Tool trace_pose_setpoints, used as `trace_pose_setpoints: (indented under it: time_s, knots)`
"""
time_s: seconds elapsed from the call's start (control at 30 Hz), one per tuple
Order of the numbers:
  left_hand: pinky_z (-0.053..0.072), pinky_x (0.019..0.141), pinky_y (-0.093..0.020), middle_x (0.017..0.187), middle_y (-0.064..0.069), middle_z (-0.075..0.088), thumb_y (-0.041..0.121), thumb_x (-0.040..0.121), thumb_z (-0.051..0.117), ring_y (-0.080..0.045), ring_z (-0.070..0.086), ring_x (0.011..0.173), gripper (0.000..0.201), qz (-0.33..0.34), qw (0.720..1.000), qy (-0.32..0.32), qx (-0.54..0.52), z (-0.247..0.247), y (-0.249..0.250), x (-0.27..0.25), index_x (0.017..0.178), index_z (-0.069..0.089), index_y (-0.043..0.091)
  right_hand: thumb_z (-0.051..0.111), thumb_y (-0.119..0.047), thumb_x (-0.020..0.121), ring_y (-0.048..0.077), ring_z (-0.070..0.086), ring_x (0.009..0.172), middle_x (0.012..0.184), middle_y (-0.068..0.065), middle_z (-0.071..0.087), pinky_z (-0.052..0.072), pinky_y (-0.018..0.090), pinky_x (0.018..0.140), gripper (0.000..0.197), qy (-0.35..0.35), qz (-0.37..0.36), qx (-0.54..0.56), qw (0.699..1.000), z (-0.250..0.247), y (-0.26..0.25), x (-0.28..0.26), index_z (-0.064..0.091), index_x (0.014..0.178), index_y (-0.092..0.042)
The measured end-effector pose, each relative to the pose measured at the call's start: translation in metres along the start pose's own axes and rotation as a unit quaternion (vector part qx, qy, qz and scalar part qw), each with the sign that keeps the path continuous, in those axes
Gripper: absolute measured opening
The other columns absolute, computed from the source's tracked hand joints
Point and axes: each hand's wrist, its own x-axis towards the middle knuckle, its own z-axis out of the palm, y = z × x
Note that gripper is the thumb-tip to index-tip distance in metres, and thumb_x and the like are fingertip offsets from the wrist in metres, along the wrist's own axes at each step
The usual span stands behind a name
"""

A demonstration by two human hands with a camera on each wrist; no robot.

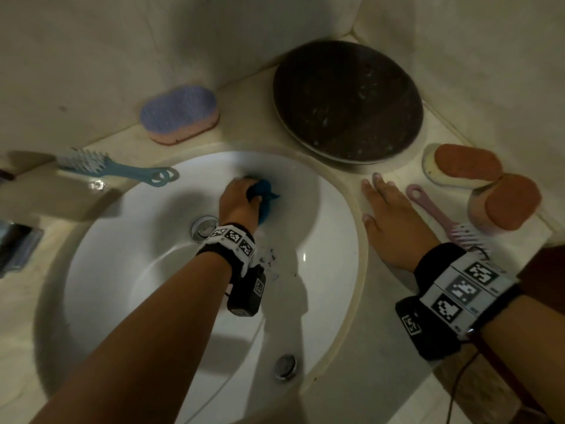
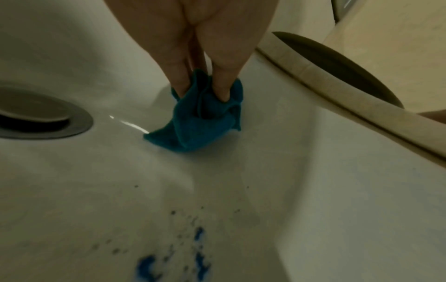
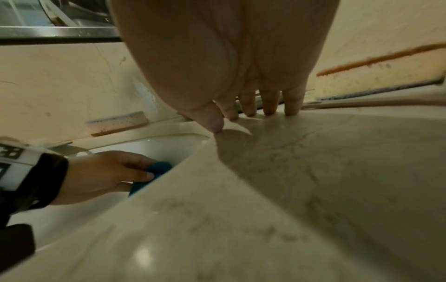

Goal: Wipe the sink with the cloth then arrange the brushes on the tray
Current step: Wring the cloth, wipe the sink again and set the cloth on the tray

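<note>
My left hand [image 1: 241, 198] grips a bunched teal cloth [image 1: 265, 194] [image 2: 200, 122] against the far wall of the white sink [image 1: 146, 240], beyond the drain [image 1: 204, 228]. Dark specks and blue smears [image 2: 193, 248] lie on the basin nearer me. My right hand [image 1: 388, 215] rests flat with straight fingers on the counter right of the sink, holding nothing. A dark round tray [image 1: 347, 102] sits behind it. Brushes lie around: a purple scrub brush [image 1: 180, 114], a blue handled brush [image 1: 113, 168], a pink handled brush [image 1: 443, 218], and two orange-bristled scrub brushes [image 1: 464, 165] [image 1: 507, 206].
The beige stone counter [image 3: 289, 190] wraps the sink, with tiled walls close behind. A metal fitting [image 1: 15, 246] sits at the left edge. An overflow cap [image 1: 286, 366] is set in the near sink wall.
</note>
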Motion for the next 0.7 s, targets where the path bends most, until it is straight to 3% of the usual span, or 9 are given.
trace_pose_setpoints:
  time_s: [0.07, 0.17, 0.4, 0.57, 0.7]
  knots:
    - [0.036, 0.104, -0.027, 0.131, -0.008, 0.054, 0.015, 0.089, 0.059, -0.027, 0.05, 0.122, 0.04, -0.001, 1.0, -0.029, 0.007, 0.006, 0.004, 0.007, 0.129, 0.054, 0.016, 0.036, -0.023, 0.098, 0.025, 0.003, 0.147, 0.159, 0.008, -0.003, 0.001, 0.033, 0.118, 0.062, 0.003, -0.001, -0.002, 1.0, 0.0, 0.0, 0.0, 0.005, 0.151, -0.014]
    - [0.033, 0.106, -0.027, 0.135, -0.008, 0.052, 0.016, 0.086, 0.064, -0.027, 0.048, 0.125, 0.046, 0.05, 0.992, -0.117, 0.026, 0.023, 0.013, 0.003, 0.13, 0.053, 0.018, 0.036, -0.023, 0.098, 0.026, 0.003, 0.147, 0.159, 0.008, -0.002, 0.001, 0.034, 0.118, 0.062, 0.008, -0.001, -0.004, 1.0, 0.002, 0.001, 0.0, 0.005, 0.151, -0.015]
    - [0.031, 0.105, -0.023, 0.133, -0.002, 0.052, 0.015, 0.074, 0.076, -0.022, 0.047, 0.124, 0.057, 0.11, 0.97, -0.218, 0.014, 0.045, 0.009, -0.019, 0.127, 0.056, 0.021, 0.035, -0.024, 0.098, 0.025, 0.002, 0.147, 0.159, 0.007, -0.003, 0.004, 0.037, 0.119, 0.063, 0.015, 0.011, -0.003, 1.0, 0.005, 0.0, -0.001, 0.003, 0.151, -0.016]
    - [0.039, 0.103, -0.025, 0.124, -0.004, 0.057, 0.008, 0.07, 0.078, -0.021, 0.055, 0.113, 0.052, 0.137, 0.947, -0.288, -0.037, 0.046, 0.023, -0.035, 0.119, 0.063, 0.018, 0.034, -0.025, 0.098, 0.025, 0.001, 0.147, 0.16, 0.006, -0.004, 0.005, 0.037, 0.119, 0.062, 0.011, 0.015, -0.007, 1.0, 0.004, -0.001, -0.002, 0.001, 0.151, -0.017]
    - [0.041, 0.102, -0.026, 0.121, -0.001, 0.056, 0.009, 0.072, 0.078, -0.011, 0.053, 0.103, 0.049, 0.145, 0.932, -0.324, -0.08, 0.046, 0.03, -0.047, 0.118, 0.065, 0.02, 0.034, -0.024, 0.098, 0.025, 0.001, 0.147, 0.159, 0.007, -0.004, 0.005, 0.038, 0.119, 0.062, 0.009, 0.015, -0.008, 1.0, 0.004, -0.001, -0.001, 0.001, 0.151, -0.016]
